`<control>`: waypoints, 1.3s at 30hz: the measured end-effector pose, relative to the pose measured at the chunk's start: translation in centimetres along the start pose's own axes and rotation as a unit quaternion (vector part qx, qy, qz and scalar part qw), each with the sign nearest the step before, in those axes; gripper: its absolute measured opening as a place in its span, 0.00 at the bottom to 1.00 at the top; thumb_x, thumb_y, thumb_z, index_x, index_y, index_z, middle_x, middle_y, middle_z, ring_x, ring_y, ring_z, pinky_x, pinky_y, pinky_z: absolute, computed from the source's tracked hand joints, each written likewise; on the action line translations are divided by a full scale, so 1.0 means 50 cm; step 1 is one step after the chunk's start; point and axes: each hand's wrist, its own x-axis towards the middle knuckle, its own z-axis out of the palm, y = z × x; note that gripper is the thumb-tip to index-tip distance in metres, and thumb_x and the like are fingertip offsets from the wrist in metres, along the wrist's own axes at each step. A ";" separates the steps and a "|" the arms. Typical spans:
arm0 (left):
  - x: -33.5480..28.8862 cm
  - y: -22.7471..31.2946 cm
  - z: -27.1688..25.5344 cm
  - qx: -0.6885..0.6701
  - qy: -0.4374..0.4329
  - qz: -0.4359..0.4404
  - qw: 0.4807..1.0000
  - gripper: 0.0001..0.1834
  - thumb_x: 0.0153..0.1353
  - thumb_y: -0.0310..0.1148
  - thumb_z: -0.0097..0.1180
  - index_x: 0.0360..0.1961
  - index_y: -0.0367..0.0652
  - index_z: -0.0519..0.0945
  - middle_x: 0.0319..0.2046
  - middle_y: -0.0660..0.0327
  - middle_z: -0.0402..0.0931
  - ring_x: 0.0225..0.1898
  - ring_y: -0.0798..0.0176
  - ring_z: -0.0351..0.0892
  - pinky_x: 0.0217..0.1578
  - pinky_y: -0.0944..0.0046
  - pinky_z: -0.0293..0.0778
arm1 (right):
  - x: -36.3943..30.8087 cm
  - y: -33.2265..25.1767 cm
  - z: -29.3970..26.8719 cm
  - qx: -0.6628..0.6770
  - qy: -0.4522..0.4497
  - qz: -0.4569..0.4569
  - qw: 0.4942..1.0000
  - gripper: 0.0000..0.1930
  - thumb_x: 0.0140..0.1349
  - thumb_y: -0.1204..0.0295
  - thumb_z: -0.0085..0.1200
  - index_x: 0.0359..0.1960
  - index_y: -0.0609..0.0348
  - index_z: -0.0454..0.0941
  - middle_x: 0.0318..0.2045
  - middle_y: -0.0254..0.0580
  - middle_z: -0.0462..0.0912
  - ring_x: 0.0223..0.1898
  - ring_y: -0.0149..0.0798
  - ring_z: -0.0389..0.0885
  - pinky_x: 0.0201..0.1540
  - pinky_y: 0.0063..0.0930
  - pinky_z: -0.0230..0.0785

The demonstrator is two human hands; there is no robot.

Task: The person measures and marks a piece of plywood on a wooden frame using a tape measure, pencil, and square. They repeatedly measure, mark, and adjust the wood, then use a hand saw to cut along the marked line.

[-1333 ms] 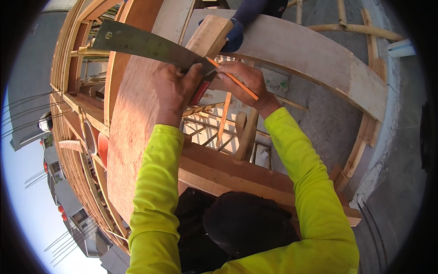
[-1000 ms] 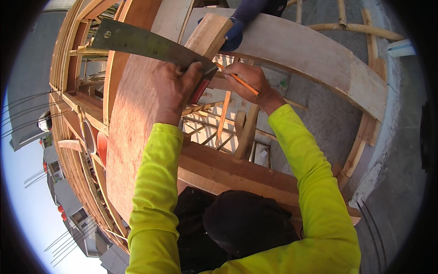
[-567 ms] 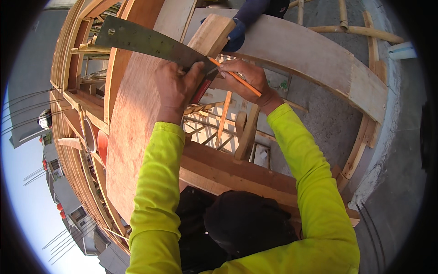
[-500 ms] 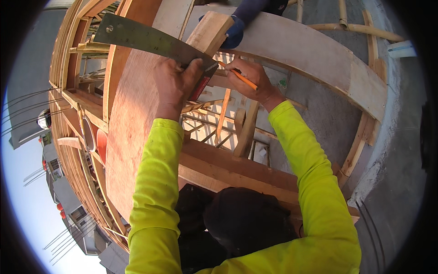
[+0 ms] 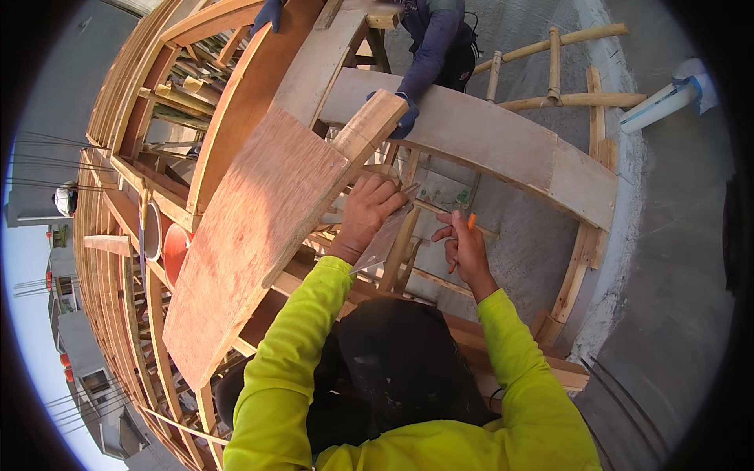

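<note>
Try square (image 5: 385, 239) is in the left hand (image 5: 367, 213), just off the right edge of the plywood panel (image 5: 259, 228). Grip there is closed around it, so mostly a thin, shiny, pale blade shows, slanting out under the fingers. Right hand's (image 5: 465, 250) grip is closed on an orange pencil (image 5: 472, 220), fingers curled round it and an end poking out above and below.

Material-wise, the panel is reddish ply with streaky grain, patchy sun on it and a long curved left side. Thick sawn lumber (image 5: 377, 122) sticks out past its top corner, blocky and square-ended, and a co-worker's blue-gloved hand (image 5: 406, 118) is on that end. Beyond is a curved panel (image 5: 471, 133), pale grey and dusty looking, then round bamboo poles (image 5: 554, 67) over rough grey concrete (image 5: 518, 212).

Edges: both hands are over the open gap between the reddish panel and the pale curve, with some crossing timbers below. Pretty decent room between the two hands, and more air to the right of the pencil before the curved panel's edge. Left side's tighter, the panel edge is right by the left wrist.

Containers: an orange bucket (image 5: 176, 251) sits among the ribs at far left, beside a pale-rimmed pail (image 5: 151, 233). Can't tell what's in either.
</note>
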 end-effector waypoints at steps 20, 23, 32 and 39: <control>0.005 0.230 -0.505 0.076 -0.085 -0.020 0.993 0.28 0.57 0.22 0.63 0.61 0.43 0.79 0.54 0.50 0.79 0.54 0.45 0.80 0.55 0.52 0.77 | -0.379 -0.277 -0.058 -0.067 -0.002 -0.213 0.975 0.14 0.67 0.62 0.54 0.31 0.61 0.79 0.22 0.36 0.79 0.27 0.30 0.75 0.34 0.25 0.66; -0.200 0.142 -0.646 0.041 -0.001 -0.260 0.965 0.18 0.73 0.30 0.51 0.60 0.36 0.79 0.52 0.51 0.82 0.54 0.56 0.82 0.57 0.58 0.77 | -0.521 -0.277 -0.210 -0.274 0.037 -0.185 0.943 0.18 0.69 0.57 0.56 0.28 0.58 0.78 0.20 0.31 0.75 0.25 0.27 0.71 0.33 0.24 0.64; -0.816 0.269 -0.336 -0.086 -0.080 -0.579 0.807 0.20 0.73 0.39 0.52 0.55 0.35 0.80 0.45 0.48 0.85 0.46 0.52 0.86 0.50 0.57 0.79 | -0.917 0.031 -0.471 -0.491 0.298 0.161 0.802 0.29 0.68 0.44 0.53 0.36 0.64 0.83 0.23 0.50 0.80 0.28 0.50 0.79 0.38 0.43 0.70; -0.881 0.233 -0.270 -0.041 -0.207 -0.580 0.787 0.20 0.72 0.40 0.52 0.55 0.35 0.81 0.44 0.46 0.85 0.45 0.49 0.86 0.49 0.56 0.79 | -0.879 0.317 -0.619 -0.579 0.325 0.148 0.733 0.25 0.63 0.52 0.58 0.58 0.50 0.82 0.43 0.59 0.87 0.48 0.60 0.85 0.51 0.49 0.76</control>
